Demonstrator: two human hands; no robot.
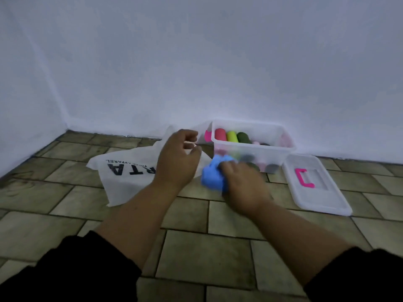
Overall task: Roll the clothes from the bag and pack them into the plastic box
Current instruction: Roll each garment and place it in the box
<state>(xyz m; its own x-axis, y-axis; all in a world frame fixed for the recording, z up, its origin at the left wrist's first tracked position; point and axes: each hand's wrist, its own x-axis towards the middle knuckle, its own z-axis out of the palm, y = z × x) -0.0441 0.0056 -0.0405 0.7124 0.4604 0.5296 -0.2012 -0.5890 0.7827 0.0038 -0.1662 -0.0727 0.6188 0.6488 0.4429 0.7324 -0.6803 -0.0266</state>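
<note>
A clear plastic box [250, 149] is standing open on the floor at about one o'clock, holding rolled clothes [232, 136] in red, yellow-green and dark green. A blue garment [212, 176], bunched, is sitting just before it at twelve o'clock. A white bag [124, 171] is lying flat at eleven o'clock.

Tiled floor [218, 253] bears bag [122, 177], plastic box [253, 149], lid [316, 184].

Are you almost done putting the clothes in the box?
Getting there. The box already holds several rolls, red, yellow-green and dark green among them. The right hand holds a blue roll just in front of the box; it goes in next. The left hand is empty. The bag lies flat, and the lid is still off.
</note>
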